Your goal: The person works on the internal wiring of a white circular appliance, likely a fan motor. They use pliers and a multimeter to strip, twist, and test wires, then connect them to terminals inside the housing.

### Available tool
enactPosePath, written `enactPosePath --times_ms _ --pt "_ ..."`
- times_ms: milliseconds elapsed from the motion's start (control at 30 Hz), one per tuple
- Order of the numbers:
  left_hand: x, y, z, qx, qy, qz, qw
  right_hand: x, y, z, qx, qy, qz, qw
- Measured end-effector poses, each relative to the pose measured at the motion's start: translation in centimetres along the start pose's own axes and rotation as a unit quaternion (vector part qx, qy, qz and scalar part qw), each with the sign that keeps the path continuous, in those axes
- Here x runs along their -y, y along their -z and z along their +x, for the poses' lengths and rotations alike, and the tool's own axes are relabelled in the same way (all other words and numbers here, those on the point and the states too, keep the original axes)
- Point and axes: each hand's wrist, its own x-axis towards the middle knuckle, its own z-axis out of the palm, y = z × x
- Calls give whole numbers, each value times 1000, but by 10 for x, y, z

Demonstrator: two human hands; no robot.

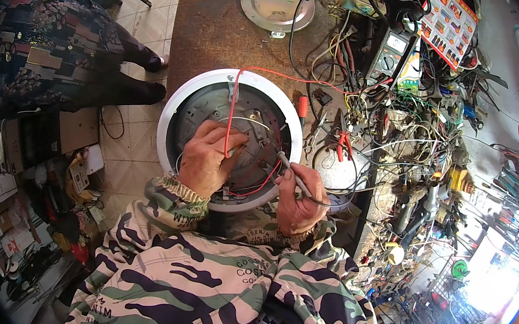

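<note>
The right hand (300,199) closes its fingers around a slim grey pen-shaped tool (286,163), its tip inside a round white-rimmed housing (164,131) in front of the person. The left hand (207,159) bends its fingers inside too; whether they grip anything, I cannot tell. A thin red wire (232,107) crosses the housing. Beyond, the brown worktop (207,32) bears a round silvery lid (277,5).

a repair workshop: multimeter (386,62), heaped wires (400,124), worn bench (204,32)
</note>
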Motion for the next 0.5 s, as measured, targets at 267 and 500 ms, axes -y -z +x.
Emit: enactPosePath --times_ms 267,500 --pt "2 -3 -1 -28 -14 15 999 -4 -2 5 27 -11 -29 999" --pt "-7 6 2 8 8 11 1000 -6 -6 5 -1 52 -62 997"
